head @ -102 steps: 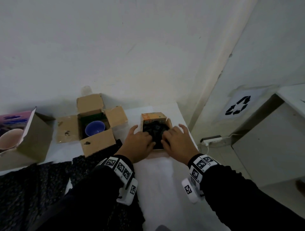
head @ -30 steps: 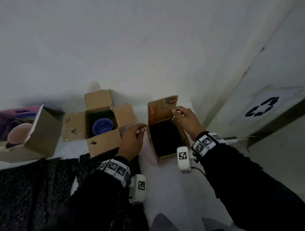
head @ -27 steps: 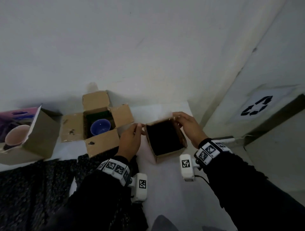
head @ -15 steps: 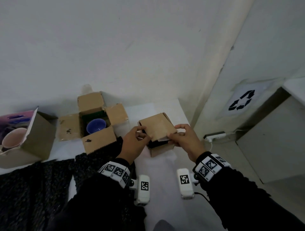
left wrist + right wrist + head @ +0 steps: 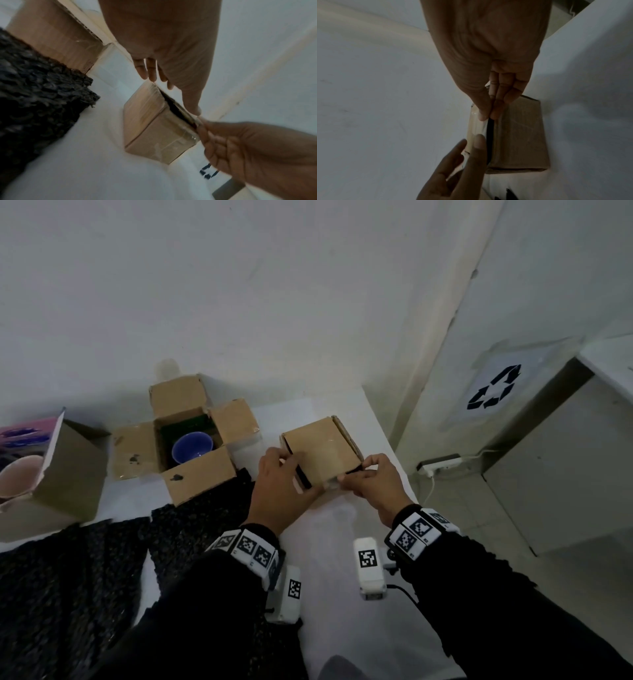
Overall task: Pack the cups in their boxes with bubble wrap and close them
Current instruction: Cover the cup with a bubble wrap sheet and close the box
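Note:
A small cardboard box (image 5: 322, 455) stands on the white table (image 5: 329, 542) near its right edge. Its lid is folded down almost flat, and a dark slit along the left and front edges shows black wrap inside. My right hand (image 5: 346, 478) pinches the lid's front corner between thumb and fingers (image 5: 488, 115). My left hand (image 5: 291, 470) lies against the box's left side with straight fingers (image 5: 150, 71), its thumb pressing the lid's front edge (image 5: 479, 142). Whatever cup is inside this box is hidden.
A larger box (image 5: 202, 474) with open flaps holds a blue cup (image 5: 191, 446). At far left, a tilted box (image 5: 72, 470) shows a pink cup (image 5: 17, 479). Black bubble wrap (image 5: 85, 570) covers the near left. Past the table's right edge lies a power strip (image 5: 438, 465).
The small box's lid, upright a second ago, has been swung down over the black wrap by my right hand. My left hand moved from beside the box onto its left edge.

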Available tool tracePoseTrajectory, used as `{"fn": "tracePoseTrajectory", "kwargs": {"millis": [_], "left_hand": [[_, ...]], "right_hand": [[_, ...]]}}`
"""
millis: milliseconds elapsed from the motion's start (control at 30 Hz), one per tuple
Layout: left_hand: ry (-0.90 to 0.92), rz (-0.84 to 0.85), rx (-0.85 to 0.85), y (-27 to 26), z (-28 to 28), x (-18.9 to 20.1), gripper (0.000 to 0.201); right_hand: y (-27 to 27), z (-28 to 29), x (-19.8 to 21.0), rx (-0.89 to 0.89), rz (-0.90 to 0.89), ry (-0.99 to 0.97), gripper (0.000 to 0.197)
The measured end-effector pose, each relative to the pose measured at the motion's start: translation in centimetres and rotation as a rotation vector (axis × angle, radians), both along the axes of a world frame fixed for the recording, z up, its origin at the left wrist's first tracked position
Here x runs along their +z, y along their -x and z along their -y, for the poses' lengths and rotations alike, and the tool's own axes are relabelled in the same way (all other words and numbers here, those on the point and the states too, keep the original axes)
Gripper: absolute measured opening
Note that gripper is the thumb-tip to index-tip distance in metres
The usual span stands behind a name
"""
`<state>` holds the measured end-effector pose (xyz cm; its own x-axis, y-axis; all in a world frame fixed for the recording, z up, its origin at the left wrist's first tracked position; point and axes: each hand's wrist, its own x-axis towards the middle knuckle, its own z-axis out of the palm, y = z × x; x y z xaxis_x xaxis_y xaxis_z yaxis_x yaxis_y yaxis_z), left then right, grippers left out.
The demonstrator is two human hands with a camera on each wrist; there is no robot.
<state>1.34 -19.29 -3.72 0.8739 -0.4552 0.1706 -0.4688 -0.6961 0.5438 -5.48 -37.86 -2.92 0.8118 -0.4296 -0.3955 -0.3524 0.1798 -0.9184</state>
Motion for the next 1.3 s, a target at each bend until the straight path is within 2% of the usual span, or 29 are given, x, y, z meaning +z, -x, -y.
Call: {"fn": "tracePoseTrajectory", "kwargs": {"millis": [100, 200, 333, 467, 567, 700, 867, 1000, 1133, 1233, 1300], "left_hand": [[-0.092, 0.137, -0.098, 0.4, 0.0, -0.4, 0.058], [-0.169, 0.211, -0.112, 0.0, -0.1, -0.6, 0.053], [-0.278, 0.316, -0.144, -0.4, 0.1, -0.8, 0.049], [-0.32, 0.373, -0.178, -0.2, -0.1, -1.1, 0.044], [-0.33, 0.36, -0.209, -0.3, -0.2, -0.8, 0.045], [-0.298, 0.338, -0.246, -0.5, -0.6, -0.5, 0.063], [-0.294, 0.228, -0.015, -0.2, 1.2, -0.3, 0.083], [-0.296, 0.188, 0.057, -0.4, 2.0, -1.1, 0.078], [-0.224, 0.227, -0.03, -0.9, 1.1, -1.7, 0.067], [-0.222, 0.223, -0.06, -1.2, 0.8, -1.8, 0.064], [-0.207, 0.209, -0.068, -1.3, 0.8, -1.9, 0.064]], "right_hand": [[0.4, 0.1, -0.4, 0.058, 0.054, 0.06, 0.052], [0.5, 0.1, -0.6, 0.074, 0.08, 0.138, 0.052], [0.8, 0.2, -0.9, 0.071, 0.097, 0.148, 0.053], [1.2, -0.3, -2.0, 0.08, 0.102, 0.293, 0.05], [1.3, -0.8, -2.9, 0.064, 0.136, 0.394, 0.048], [1.5, -1.5, -3.8, 0.019, 0.182, 0.483, 0.044], [1.4, -2.1, -4.2, -0.025, 0.205, 0.513, 0.041], [1.4, -1.9, -4.7, -0.018, 0.191, 0.557, 0.04], [1.8, -0.9, -4.7, -0.047, 0.2, 0.69, 0.046], [1.4, 0.2, -4.9, -0.063, 0.272, 0.924, 0.063], [0.8, 0.8, -4.7, 0.036, 0.277, 0.953, 0.073]]}}
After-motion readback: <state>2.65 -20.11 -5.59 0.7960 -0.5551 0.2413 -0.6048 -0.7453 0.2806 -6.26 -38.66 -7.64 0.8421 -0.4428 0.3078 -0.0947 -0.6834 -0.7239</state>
